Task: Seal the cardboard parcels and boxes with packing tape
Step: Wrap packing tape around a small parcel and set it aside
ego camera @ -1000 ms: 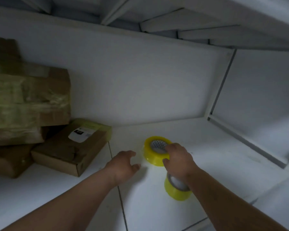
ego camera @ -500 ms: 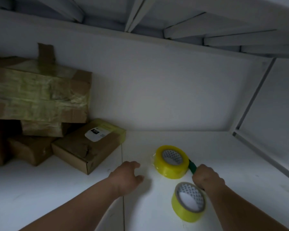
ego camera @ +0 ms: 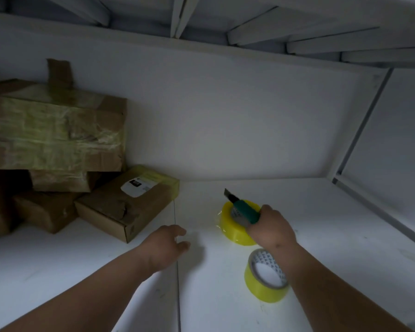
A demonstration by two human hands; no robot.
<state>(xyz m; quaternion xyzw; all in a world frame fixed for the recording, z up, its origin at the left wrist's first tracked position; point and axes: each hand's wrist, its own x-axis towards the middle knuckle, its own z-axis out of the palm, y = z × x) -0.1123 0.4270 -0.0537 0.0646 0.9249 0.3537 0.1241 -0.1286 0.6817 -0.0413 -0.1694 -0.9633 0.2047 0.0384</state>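
My right hand [ego camera: 271, 230] grips a green utility knife [ego camera: 243, 208] with its blade out, pointing up and left, above a yellow tape roll [ego camera: 235, 232] lying flat on the white table [ego camera: 321, 236]. A second yellow tape roll [ego camera: 265, 282] sits nearer to me, partly behind my right forearm. My left hand [ego camera: 165, 245] hovers over the table with loosely curled fingers, holding nothing. A small cardboard box with a white label [ego camera: 127, 202] lies left of the rolls. A large taped cardboard parcel [ego camera: 53, 130] rests on other boxes behind it.
More brown boxes [ego camera: 43, 212] are piled under the large parcel at the far left. A white wall [ego camera: 225, 121] closes the back, and a white side panel with a metal rail [ego camera: 355, 137] stands at the right. Shelf slats hang overhead.
My right hand has picked up the green knife from beside the far roll and raised it over that roll. My left hand has stayed near the table seam. The view shifted left.
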